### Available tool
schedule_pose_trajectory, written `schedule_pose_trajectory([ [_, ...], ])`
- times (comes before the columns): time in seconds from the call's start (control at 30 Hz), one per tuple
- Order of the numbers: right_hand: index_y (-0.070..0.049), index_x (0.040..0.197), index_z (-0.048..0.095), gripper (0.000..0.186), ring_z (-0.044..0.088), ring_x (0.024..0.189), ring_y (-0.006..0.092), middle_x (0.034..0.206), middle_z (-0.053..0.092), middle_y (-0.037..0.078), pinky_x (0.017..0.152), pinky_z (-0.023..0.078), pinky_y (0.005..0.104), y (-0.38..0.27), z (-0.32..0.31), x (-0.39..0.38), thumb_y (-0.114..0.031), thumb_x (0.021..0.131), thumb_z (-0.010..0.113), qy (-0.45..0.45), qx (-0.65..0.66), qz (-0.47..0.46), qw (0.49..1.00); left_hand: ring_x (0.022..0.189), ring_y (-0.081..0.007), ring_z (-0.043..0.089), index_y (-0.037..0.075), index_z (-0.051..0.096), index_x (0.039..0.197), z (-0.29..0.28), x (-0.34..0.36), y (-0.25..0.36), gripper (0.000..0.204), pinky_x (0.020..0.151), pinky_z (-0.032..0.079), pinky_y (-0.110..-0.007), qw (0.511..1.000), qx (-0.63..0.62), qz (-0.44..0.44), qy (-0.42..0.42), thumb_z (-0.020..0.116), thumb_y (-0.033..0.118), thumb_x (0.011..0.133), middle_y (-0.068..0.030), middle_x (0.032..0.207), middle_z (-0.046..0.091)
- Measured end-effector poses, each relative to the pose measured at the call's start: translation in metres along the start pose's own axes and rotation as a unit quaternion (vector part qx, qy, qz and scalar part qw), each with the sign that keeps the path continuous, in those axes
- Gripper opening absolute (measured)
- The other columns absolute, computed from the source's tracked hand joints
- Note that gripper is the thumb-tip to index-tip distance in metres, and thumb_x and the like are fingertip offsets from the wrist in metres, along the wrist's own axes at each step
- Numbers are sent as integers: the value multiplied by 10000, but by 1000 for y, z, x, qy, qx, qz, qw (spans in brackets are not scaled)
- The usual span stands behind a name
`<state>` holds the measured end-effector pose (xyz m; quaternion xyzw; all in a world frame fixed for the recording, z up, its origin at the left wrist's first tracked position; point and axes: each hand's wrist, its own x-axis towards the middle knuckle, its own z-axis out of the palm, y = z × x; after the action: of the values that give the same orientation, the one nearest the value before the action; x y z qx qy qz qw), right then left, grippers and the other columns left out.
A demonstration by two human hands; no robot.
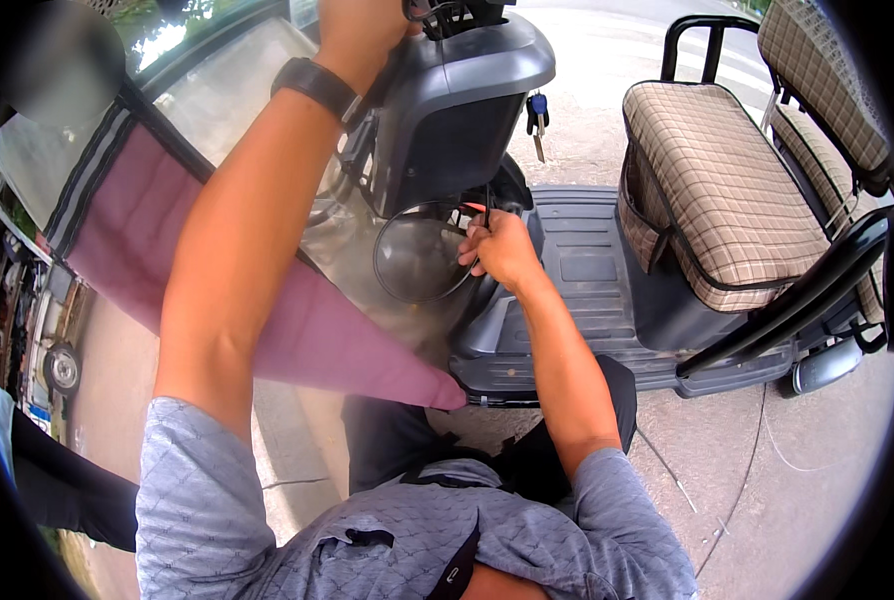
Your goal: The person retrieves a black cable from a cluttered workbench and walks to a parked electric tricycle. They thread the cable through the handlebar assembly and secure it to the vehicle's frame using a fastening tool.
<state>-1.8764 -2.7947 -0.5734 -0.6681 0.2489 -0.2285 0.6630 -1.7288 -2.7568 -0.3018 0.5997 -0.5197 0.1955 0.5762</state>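
Note:
My right hand is closed, its fingertips pinching a thin black cable that hangs in a wide loop below the grey front console of a small open vehicle. A bit of orange-red shows just above those fingers. At the top edge my left hand reaches up beside the console's upper end, near some black wiring. Its fingers are mostly cut off or hidden, so their grip cannot be made out. A bunch of keys hangs from the console's right side.
A ribbed grey footboard runs right to a checked padded seat with black rails. Under my left arm spreads a purple cloth cover with clear plastic panels. A person's dark-clothed leg shows at the lower left.

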Motion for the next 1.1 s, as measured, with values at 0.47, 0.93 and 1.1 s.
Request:
schedule_pose_trajectory([
  [0.47, 99, 1214, 486, 250, 711, 868, 285, 1010, 660, 199, 625, 642, 382, 17, 53, -32, -80, 1039, 496, -34, 273, 112, 955, 495, -148, 540, -26, 668, 822, -29, 15, 25, 179, 437, 392, -299, 993, -72, -50, 82, 632, 104, 939, -52, 631, 607],
  [0.93, -29, 1052, 631, 128, 609, 693, 123, 815, 664, 53, 574, 466, 264, -13, 33, 23, -126, 1026, 550, 162, 118, -63, 978, 567, -129, 609, -27, 653, 893, -74, 26, 67, 153, 519, 519, -261, 977, -104, 100, 155, 621, 96, 977, -61, 704, 647],
  [1.1, -8, 1122, 620, 205, 674, 731, 160, 938, 704, 106, 575, 493, 270, 24, 75, -34, -183, 1052, 539, 100, 255, -5, 962, 560, -126, 594, -25, 647, 917, -79, 35, 40, 157, 516, 504, -257, 972, -157, 59, 163, 625, 114, 987, -61, 717, 643],
])
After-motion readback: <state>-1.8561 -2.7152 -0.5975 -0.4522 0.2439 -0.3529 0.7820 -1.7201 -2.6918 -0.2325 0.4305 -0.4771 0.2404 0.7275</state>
